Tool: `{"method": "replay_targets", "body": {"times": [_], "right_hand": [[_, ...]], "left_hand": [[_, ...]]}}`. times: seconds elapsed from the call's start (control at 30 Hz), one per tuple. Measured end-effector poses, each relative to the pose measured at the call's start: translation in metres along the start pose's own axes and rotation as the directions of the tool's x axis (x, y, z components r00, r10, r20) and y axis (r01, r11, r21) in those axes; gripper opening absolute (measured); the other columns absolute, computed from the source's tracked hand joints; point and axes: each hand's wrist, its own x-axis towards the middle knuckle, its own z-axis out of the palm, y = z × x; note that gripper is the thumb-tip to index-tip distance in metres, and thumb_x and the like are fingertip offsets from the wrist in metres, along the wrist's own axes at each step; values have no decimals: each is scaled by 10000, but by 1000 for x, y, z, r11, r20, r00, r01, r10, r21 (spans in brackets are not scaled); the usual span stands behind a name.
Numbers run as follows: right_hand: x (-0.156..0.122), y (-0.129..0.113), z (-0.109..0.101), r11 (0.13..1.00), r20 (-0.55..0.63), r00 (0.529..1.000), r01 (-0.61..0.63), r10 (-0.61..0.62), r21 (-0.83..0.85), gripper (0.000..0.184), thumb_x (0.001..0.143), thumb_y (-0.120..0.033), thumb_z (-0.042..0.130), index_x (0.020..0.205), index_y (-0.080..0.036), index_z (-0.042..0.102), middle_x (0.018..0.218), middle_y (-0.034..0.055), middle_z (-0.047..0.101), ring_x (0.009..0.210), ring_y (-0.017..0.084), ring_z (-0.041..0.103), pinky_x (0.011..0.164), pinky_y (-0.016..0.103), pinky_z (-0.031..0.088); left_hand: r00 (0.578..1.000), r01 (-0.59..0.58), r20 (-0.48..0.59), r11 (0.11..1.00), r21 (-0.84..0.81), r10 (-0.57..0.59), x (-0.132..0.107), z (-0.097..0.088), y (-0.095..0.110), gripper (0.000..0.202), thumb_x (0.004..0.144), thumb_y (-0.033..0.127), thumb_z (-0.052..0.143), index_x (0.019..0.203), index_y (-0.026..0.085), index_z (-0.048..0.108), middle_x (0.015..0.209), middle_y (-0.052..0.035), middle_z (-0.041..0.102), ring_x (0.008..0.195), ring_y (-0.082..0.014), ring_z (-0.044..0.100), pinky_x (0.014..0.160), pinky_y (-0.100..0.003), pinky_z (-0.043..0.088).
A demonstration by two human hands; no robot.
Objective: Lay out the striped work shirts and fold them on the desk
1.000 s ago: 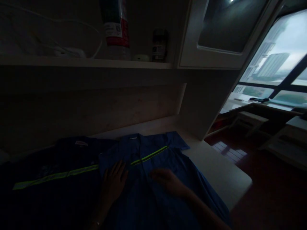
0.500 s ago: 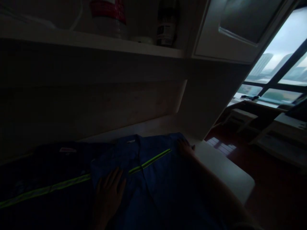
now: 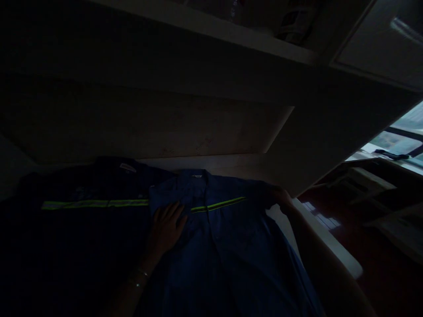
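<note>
A blue work jacket (image 3: 228,229) with a yellow-green stripe across its chest lies spread out, collar toward the wall. My left hand (image 3: 168,226) rests flat on its left front, fingers stretched out, with a bracelet on the wrist. My right hand (image 3: 280,197) is at the jacket's right shoulder and upper sleeve; its fingers are lost in the dark, so their grip cannot be made out. Partly under the blue jacket's left side lies a darker garment (image 3: 99,185) with a similar stripe and a label at its collar.
A white table (image 3: 343,253) carries the clothes, its rounded corner at right. Overhead runs a shelf (image 3: 211,24) with a dim labelled container (image 3: 292,24). Dark reddish floor (image 3: 330,220), pale furniture and a window (image 3: 393,143) lie to the right. The light is very dim.
The view has tilted and turned, with less of the shelf showing. My right hand has gone from lying on the jacket's shoulder to its outer edge. My left hand stays on the jacket.
</note>
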Motion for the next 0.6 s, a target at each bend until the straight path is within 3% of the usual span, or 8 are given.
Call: {"method": "replay_targets", "body": {"times": [0.07, 0.13, 0.23, 0.3, 0.37, 0.43, 0.5, 0.6], "right_hand": [[-9, -20, -2, 989, -71, 991, 110, -117, -98, 298, 878, -269, 535, 1078, -103, 681, 1165, 209, 653, 1096, 312, 608, 884, 406, 510], [-28, -41, 3, 912, -114, 935, 292, -336, -287, 316, 886, -248, 522, 1126, -100, 663, 1323, 234, 555, 1230, 358, 507, 997, 468, 442], [-71, -72, 27, 694, 24, 818, 503, -575, -515, 334, 927, -204, 427, 1168, -134, 647, 1342, 201, 550, 1181, 354, 531, 916, 462, 490], [-101, -88, 48, 609, 187, 775, 600, -604, -519, 356, 935, -176, 398, 1196, -163, 639, 1369, 164, 550, 1137, 324, 572, 840, 411, 524], [-123, -97, 65, 548, 341, 692, 717, -637, -431, 366, 947, -201, 418, 1254, -204, 618, 1438, 117, 515, 1143, 285, 591, 853, 371, 528], [-131, -100, 74, 542, 384, 628, 779, -677, -316, 366, 975, -274, 424, 1299, -253, 593, 1472, 70, 498, 1140, 244, 607, 893, 342, 519], [-125, -97, 75, 612, 273, 662, 750, -698, -253, 374, 1006, -352, 382, 1308, -264, 585, 1427, 59, 544, 1123, 223, 618, 923, 334, 509], [-104, -86, 74, 771, -31, 791, 585, -611, -253, 432, 1015, -387, 332, 1313, -187, 573, 1356, 120, 591, 1200, 258, 569, 1014, 385, 464]], "left_hand": [[1000, 10, -8, 1000, -17, -10, 0, 0, 1, 458, 984, 480, 378, 1348, 287, 578, 1484, -53, 527, 1369, -286, 462, 1157, -579, 268], [1000, 19, -14, 999, -29, -19, 0, 0, 1, 454, 982, 478, 384, 1343, 287, 581, 1482, -50, 530, 1370, -286, 459, 1161, -576, 258], [999, 26, -18, 999, -45, -27, -1, 1, 2, 453, 977, 480, 395, 1344, 289, 578, 1482, -46, 529, 1376, -291, 449, 1165, -576, 243], [999, 22, -24, 998, -51, -23, -1, 1, 2, 456, 979, 484, 387, 1345, 286, 576, 1485, -47, 527, 1378, -290, 445, 1167, -575, 236], [999, 15, -31, 999, -49, -16, -2, 0, 3, 466, 987, 483, 367, 1351, 273, 568, 1487, -51, 525, 1379, -285, 443, 1168, -572, 234], [999, 13, -31, 999, -47, -14, -3, -2, 4, 472, 993, 476, 352, 1351, 256, 568, 1482, -58, 531, 1375, -282, 446, 1166, -572, 240], [1000, 14, -25, 998, -57, -16, -4, -4, 5, 471, 994, 469, 348, 1347, 251, 572, 1478, -62, 534, 1373, -282, 449, 1165, -576, 245], [999, 17, -26, 997, -78, -19, -6, -5, 5, 469, 990, 480, 352, 1340, 264, 577, 1474, -61, 539, 1372, -280, 451, 1171, -573, 243]]}}
